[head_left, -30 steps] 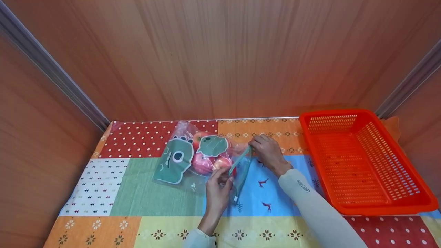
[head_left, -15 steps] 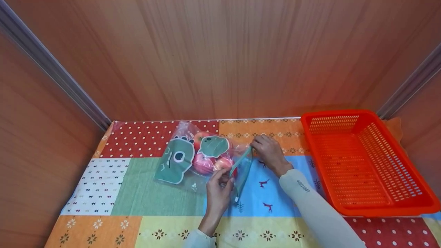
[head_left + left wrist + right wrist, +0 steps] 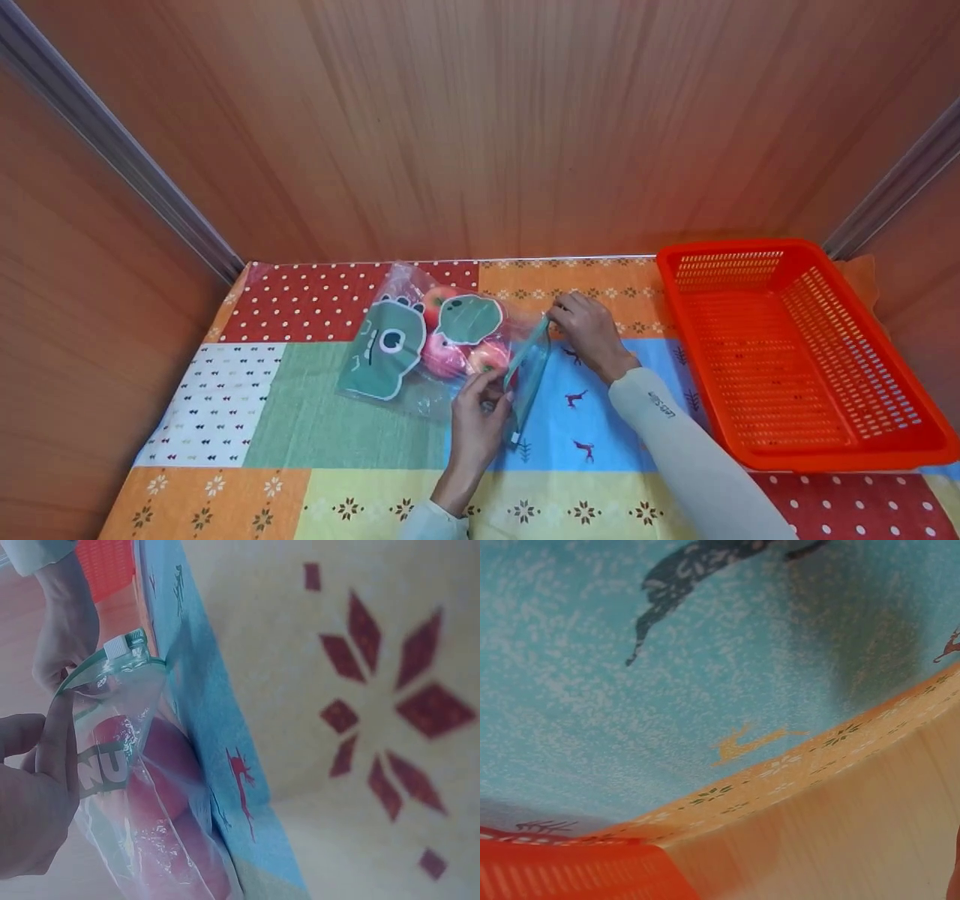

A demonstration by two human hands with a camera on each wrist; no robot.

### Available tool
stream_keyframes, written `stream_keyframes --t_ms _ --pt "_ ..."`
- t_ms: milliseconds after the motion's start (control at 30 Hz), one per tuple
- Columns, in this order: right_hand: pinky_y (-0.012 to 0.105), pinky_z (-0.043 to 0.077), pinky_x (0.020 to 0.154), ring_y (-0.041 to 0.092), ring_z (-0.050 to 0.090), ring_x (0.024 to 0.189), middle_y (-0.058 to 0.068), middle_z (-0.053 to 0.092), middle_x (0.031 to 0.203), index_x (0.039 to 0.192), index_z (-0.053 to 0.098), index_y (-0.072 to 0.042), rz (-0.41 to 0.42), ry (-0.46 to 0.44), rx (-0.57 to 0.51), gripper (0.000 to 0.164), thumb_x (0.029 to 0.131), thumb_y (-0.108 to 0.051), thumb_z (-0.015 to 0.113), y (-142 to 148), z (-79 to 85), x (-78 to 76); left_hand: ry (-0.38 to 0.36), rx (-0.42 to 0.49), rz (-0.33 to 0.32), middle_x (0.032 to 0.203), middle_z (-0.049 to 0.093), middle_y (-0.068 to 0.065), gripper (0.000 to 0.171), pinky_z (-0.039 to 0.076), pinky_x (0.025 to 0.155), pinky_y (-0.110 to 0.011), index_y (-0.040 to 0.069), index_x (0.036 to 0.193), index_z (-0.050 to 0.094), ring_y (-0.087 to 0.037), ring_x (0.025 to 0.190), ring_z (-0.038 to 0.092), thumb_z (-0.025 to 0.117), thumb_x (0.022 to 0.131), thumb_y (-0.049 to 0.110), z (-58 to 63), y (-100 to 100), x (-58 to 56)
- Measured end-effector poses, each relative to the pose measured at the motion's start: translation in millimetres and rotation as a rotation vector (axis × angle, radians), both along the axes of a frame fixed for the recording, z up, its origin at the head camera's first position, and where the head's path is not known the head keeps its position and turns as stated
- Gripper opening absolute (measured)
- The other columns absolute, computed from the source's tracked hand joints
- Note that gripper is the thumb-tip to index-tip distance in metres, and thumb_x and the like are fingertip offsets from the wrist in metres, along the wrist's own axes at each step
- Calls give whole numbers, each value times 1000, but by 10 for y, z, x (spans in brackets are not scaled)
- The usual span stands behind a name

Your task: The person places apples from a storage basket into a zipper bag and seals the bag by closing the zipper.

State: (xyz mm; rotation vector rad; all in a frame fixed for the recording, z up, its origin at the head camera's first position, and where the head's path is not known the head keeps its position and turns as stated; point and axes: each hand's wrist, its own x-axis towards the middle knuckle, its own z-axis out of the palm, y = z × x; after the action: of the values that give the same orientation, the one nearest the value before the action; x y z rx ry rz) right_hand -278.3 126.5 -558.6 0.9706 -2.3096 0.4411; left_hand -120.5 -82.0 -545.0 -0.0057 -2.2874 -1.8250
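A clear plastic zip bag (image 3: 386, 349) printed with green cartoon monsters lies on the cloth, several red apples (image 3: 444, 356) inside it. Its green-edged mouth points right and gapes a little. My left hand (image 3: 476, 424) pinches the near side of that mouth between thumb and fingers. At the far corner, my right hand (image 3: 591, 334) grips the green strip with its fingertips. A white zip slider (image 3: 116, 647) sits at the near end of the strip, apart from both hands in the head view. Only a sliver of skin shows at the right wrist view's edge.
To the right stands a red plastic basket (image 3: 780, 360) with slotted walls and nothing in it. The patchwork cloth (image 3: 360, 439) covers the table. Wood-grain panels (image 3: 480, 150) rise behind it and at both sides.
My left fingertips have shifted slightly right along with the bag's edge, and more of the apple beside them shows. The right hand keeps its hold on the far corner.
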Motion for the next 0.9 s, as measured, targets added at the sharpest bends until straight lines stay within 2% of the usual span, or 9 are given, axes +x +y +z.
stream_keyframes --t_ms 233,333,433,567,667,800,900 --pt "40 64 91 24 71 95 6 73 104 106 80 -10 -22 -30 -9 16 91 -9 83 -22 23 -20 56 -94 -47 112 69 -9 37 62 84 -30 3 129 72 -20 92 71 73 93 -8 -39 -45 15" --pt "40 64 90 25 70 95 7 72 103 106 79 -8 -32 -35 2 16 90 -9 84 -26 30 -24 79 -140 -74 113 70 -7 38 63 84 -31 5 129 72 -19 92 70 74 93 -8 -62 -72 37" --pt "41 64 90 25 69 96 8 71 103 105 79 -8 -37 -41 7 17 89 -8 85 -29 28 -30 117 -223 -107 115 70 -6 40 63 82 -30 7 130 72 -19 92 70 76 92 -7 -78 -120 64" --pt "41 64 89 25 69 96 7 71 103 104 80 -8 -47 -44 0 16 89 -8 85 -30 25 -30 159 -362 -185 121 69 -6 42 64 82 -30 8 130 71 -22 97 71 79 90 -5 -75 -224 89" --pt "41 64 87 25 69 93 7 71 101 102 80 -9 -45 -42 -17 14 89 -8 85 -26 20 -23 174 -481 -252 125 67 -6 41 63 91 -34 8 127 72 -23 108 70 82 89 -2 -66 -309 103" --pt "42 65 84 26 68 92 7 70 100 101 79 -9 -35 -41 -30 13 89 -7 85 -26 21 -16 212 -690 -307 125 66 -2 34 57 104 -40 11 121 75 -21 117 65 85 89 7 -57 -397 141" --pt "42 64 85 26 68 92 6 71 101 101 79 -9 -36 -41 -30 14 89 -6 85 -27 23 -12 253 -854 -326 121 67 1 30 57 102 -37 14 116 76 -18 113 63 87 89 15 -74 -440 168"
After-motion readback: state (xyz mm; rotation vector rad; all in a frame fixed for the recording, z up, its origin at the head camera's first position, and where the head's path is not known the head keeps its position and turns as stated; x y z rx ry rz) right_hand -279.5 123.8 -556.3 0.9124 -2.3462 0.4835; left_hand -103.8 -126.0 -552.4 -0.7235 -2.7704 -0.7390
